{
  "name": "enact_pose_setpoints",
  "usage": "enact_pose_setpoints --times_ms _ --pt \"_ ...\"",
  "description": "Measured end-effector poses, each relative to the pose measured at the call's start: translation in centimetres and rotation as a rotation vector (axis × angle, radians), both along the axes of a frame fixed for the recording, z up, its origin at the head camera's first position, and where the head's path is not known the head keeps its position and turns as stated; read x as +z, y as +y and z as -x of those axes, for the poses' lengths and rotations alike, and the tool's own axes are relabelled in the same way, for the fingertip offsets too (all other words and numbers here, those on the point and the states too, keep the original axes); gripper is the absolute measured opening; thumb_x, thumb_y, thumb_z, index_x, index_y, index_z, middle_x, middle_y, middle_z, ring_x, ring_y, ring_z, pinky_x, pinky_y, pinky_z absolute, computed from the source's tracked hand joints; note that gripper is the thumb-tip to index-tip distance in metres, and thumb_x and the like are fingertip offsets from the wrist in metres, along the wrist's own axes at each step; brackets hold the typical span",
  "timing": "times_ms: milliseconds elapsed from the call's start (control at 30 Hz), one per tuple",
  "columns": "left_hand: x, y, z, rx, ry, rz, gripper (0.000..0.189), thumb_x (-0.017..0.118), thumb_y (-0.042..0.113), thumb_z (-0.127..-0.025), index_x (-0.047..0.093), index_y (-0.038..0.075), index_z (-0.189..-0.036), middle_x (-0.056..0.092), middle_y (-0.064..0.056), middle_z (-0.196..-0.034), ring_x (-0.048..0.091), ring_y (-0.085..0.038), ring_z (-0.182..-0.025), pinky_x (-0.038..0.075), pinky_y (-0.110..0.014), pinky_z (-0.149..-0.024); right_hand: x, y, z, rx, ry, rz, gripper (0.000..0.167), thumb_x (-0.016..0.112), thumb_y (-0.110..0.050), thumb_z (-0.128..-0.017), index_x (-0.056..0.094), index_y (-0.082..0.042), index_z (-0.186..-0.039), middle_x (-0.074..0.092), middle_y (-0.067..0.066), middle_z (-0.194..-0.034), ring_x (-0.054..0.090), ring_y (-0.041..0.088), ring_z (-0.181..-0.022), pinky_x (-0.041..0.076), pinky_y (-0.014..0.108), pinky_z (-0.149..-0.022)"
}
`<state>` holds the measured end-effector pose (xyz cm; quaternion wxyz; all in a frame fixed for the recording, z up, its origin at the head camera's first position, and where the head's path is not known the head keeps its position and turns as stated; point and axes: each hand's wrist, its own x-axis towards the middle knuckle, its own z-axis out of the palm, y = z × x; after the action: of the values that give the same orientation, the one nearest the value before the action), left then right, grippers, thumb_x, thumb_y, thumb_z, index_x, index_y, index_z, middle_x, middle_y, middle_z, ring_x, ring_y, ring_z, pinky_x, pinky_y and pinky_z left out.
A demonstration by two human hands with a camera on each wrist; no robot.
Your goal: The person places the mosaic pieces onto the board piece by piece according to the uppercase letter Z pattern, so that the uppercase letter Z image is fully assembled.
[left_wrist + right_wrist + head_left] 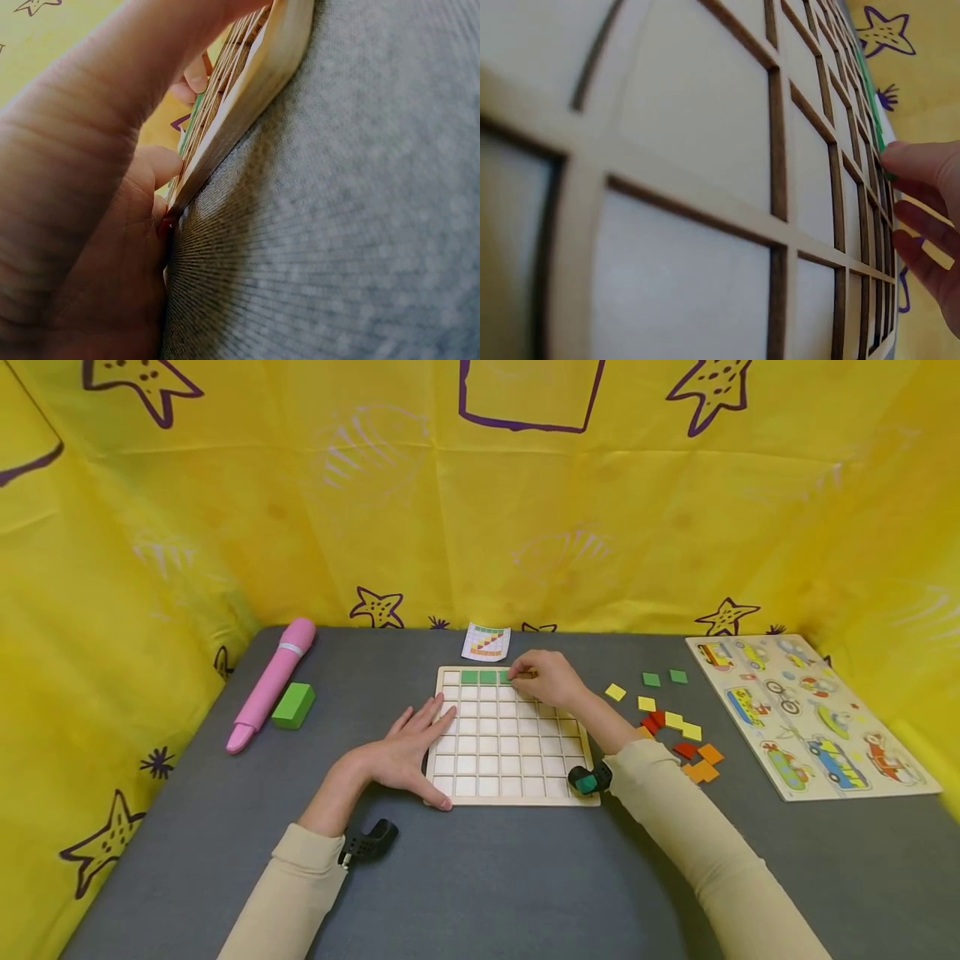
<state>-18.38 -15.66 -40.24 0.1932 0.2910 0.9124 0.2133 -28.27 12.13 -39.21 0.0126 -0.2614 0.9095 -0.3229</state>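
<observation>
A wooden grid board (487, 800) with pale square cells lies on the table. Its top row holds green square tiles (478, 677) side by side, right of a bare corner cell. At the end of that run my right hand (551, 678) pinches another green tile (505, 677), its fingertips right at the cell. In the right wrist view, thumb and fingers meet at the board's far edge, a bit of green under the thumb. My left hand (408, 750) rests along the board's left side, fingers spread on the frame and thumb by the lower left corner.
Behind the board lies a small pattern card (486, 642). Loose yellow tiles (672, 721), green, red and orange ones (705, 770) are scattered right of it. Further right is a picture puzzle board (817, 718). A pink marker-shaped object (273, 685) and green block (294, 706) lie left.
</observation>
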Motion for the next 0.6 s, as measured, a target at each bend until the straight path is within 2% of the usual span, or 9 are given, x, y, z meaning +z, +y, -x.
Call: enact_pose_setpoints --times_ms 133,233,400,600 --pt "-0.1 0.1 0.0 0.001 0.001 -0.004 0.136 0.081 0.066 -0.062 0.003 0.009 -0.157 -0.013 -0.012 -0.162 -0.01 -0.026 -0.148 -0.006 -0.05 -0.115 -0.2 0.3 -0.1 0.012 -0.004 0.028 0.013 0.064 -0.01 -0.094 0.075 -0.006 -0.101 0.071 0.008 -0.104 0.063 0.025 -0.098 0.05 0.041 -0.086" --pt "-0.1 0.2 0.0 -0.002 0.001 0.002 0.136 0.081 0.066 -0.062 0.003 0.01 -0.157 -0.014 -0.012 -0.162 -0.01 -0.026 -0.148 -0.006 -0.05 -0.115 -0.2 1.0 -0.4 -0.009 -0.035 0.058 0.018 0.062 -0.012 -0.096 0.074 -0.007 -0.108 0.07 0.009 -0.111 0.063 0.025 -0.103 0.05 0.041 -0.089" --pt "0.0 0.2 0.0 -0.008 0.004 0.001 0.135 0.081 0.065 -0.062 0.002 0.009 -0.157 -0.014 -0.012 -0.162 -0.01 -0.026 -0.148 -0.006 -0.05 -0.115 0.0 3.4 -0.6 -0.102 -0.051 0.086 0.021 0.06 -0.013 -0.097 0.072 -0.007 -0.113 0.068 0.011 -0.117 0.064 0.029 -0.103 0.051 0.044 -0.088" --pt "0.0 0.0 0.0 -0.004 0.009 -0.001 0.135 0.081 0.066 -0.062 0.002 0.009 -0.157 -0.013 -0.013 -0.162 -0.01 -0.027 -0.148 -0.006 -0.051 -0.115 0.5 8.5 -0.6 -0.223 -0.029 0.024 0.023 0.052 -0.006 -0.098 0.072 -0.004 -0.109 0.066 0.017 -0.116 0.062 0.035 -0.103 0.051 0.047 -0.081"
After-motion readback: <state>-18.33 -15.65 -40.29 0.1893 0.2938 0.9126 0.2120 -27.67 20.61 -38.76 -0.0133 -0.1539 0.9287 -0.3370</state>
